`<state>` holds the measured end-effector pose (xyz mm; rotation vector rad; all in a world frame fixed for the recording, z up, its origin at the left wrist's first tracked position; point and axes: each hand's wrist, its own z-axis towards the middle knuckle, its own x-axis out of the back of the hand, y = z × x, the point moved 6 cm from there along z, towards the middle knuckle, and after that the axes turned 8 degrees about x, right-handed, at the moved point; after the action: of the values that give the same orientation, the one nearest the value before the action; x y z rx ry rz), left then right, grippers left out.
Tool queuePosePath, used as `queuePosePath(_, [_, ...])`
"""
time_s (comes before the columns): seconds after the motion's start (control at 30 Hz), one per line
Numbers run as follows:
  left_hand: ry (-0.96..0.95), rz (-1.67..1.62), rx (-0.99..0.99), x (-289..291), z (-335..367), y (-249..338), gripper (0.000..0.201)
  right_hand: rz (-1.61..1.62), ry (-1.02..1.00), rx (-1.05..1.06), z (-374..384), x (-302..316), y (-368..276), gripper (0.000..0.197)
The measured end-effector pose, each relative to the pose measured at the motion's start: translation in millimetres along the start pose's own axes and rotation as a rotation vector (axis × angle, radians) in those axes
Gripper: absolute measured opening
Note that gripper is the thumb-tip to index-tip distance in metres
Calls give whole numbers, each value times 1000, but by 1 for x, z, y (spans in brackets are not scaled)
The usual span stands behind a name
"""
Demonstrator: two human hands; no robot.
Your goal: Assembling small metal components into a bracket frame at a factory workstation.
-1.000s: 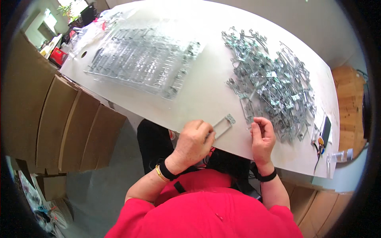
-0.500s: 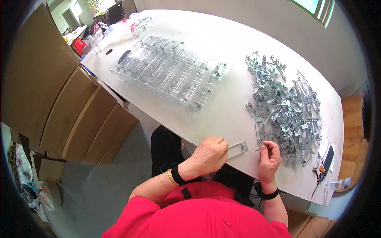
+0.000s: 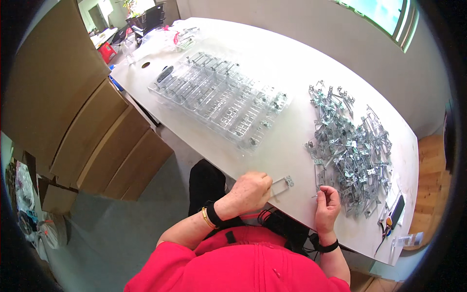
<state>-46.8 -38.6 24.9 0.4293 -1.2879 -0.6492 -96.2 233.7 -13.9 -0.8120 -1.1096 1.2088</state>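
Observation:
My left hand (image 3: 249,193) is closed on one end of a narrow metal bracket (image 3: 288,182), whose two thin arms run out to a small plate with holes. It hangs over the table's near edge. To its right, my right hand (image 3: 327,207) pinches a short thin metal pin (image 3: 315,195) between thumb and fingertips; the pin's exact kind is too small to make out. A gap separates the pin from the bracket. Just beyond my right hand lies a heap of loose metal brackets (image 3: 350,146), tangled together.
A clear compartment box (image 3: 194,104) holding sorted metal parts lies on the white table (image 3: 272,146). Pliers (image 3: 387,223) and a black slim object (image 3: 398,208) lie at the right edge, near a clear plastic piece (image 3: 408,240). Cardboard boxes (image 3: 112,141) stand to the left.
The view has tilted a little. My left hand has drawn slightly left with the bracket, away from the heap. My right hand keeps its pinch on the pin.

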Motion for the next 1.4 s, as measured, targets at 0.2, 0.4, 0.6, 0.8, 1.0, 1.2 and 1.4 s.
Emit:
queuePosePath(0.2, [-14,-37,10,-2,0,2,13,-46,-8,23,0,2,8,10])
queuePosePath(0.4, [80,9,55,4,3,-12,13,-69,-33,19,-1,5,11,9])
queuePosePath(0.6, [-33,-90,30,-6,-2,-3,12,-48,-98,24,2,3,3,7])
queuePosePath(0.8, [54,-164,-48,31,10,7,12,-52,-133,34,2,5,-1,6])
queuePosePath(1.0, [272,-145,52,98,23,-7,9,-37,-162,24,3,9,-1,5])
queuePosePath(1.2, [453,-89,220,155,18,-43,7,-52,-195,-6,3,8,4,5])
queuePosePath(1.4, [844,64,430,204,13,-81,6,-44,-178,-29,2,11,0,6])
